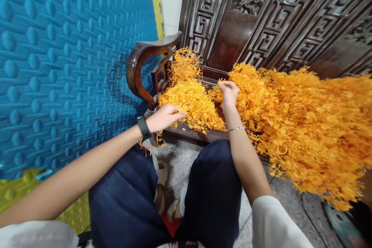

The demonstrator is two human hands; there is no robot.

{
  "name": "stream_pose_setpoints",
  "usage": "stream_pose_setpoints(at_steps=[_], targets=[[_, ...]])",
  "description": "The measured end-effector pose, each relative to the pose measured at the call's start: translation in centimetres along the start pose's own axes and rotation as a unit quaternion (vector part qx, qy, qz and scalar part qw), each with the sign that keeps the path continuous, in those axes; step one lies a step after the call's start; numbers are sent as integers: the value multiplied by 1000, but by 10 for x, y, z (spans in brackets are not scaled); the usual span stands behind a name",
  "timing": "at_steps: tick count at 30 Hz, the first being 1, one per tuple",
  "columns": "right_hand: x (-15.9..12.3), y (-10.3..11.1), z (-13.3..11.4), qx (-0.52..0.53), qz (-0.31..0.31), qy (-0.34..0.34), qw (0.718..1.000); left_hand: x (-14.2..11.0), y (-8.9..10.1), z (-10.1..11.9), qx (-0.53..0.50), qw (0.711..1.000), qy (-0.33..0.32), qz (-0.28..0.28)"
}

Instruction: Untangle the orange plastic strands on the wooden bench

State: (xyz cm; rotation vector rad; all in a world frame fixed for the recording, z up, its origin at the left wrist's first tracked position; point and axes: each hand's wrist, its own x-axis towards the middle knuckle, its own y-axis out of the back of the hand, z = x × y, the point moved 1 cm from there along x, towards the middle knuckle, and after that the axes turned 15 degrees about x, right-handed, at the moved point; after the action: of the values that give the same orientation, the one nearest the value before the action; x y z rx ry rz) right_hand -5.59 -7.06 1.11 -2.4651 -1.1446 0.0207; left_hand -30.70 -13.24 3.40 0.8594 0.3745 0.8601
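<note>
My left hand [165, 117] rests on the near edge of a small heap of orange, stringy plastic sprigs [190, 102], its fingers curled into the strands; a black band sits on that wrist. My right hand [229, 92], a thin bangle on its wrist, is closed in a pinch on strands at the left edge of a much larger orange pile [308, 124]. Both piles lie on a dark wooden bench seat [200, 135]. I sit facing it, my knees in dark trousers below.
The bench has a curved armrest [142, 66] on the left and a carved dark back [276, 11]. A blue embossed foam mat [64, 58] covers the wall at left, with a yellow-green mat [35, 190] below. Speckled floor and a cable [308, 213] lie underfoot.
</note>
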Motion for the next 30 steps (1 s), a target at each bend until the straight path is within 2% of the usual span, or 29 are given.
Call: stream_pose_setpoints(at_steps=[3, 5, 7, 10, 13, 16, 18, 20, 22, 24, 26, 30], targets=[[1, 2, 10, -86, -113, -16, 990, 3, 1, -5, -39, 999, 35, 13], [-5, -4, 17, -116, -186, -31, 975, 7, 0, -10, -111, 992, 61, 6], [-10, -9, 20, -140, -232, -17, 962, 10, -2, -13, -176, 982, 71, -3], [-9, -11, 20, -207, -249, 4, 946, 12, -2, -16, -181, 983, 44, 9], [-3, -5, 22, -281, -230, -4, 932, 11, 2, -14, -152, 988, 7, 14], [-2, -2, 21, -318, -200, 9, 927, 10, 6, -12, -158, 987, 0, 2], [-11, -6, 15, -289, -209, 32, 934, 10, 8, -12, -168, 986, -3, 8], [-29, -14, 5, -205, -281, 17, 937, 11, 8, -14, -171, 985, -6, 22], [-52, -26, -6, -110, -383, -47, 916, 12, 8, -16, -163, 986, -9, 36], [-74, -36, -14, -64, -445, -100, 888, 13, 8, -18, -149, 988, -14, 49], [-89, -42, -17, -51, -456, -111, 881, 13, 8, -19, -132, 990, -16, 55], [-93, -44, -13, -27, -425, -117, 897, 12, 10, -21, -94, 993, 14, 68]])
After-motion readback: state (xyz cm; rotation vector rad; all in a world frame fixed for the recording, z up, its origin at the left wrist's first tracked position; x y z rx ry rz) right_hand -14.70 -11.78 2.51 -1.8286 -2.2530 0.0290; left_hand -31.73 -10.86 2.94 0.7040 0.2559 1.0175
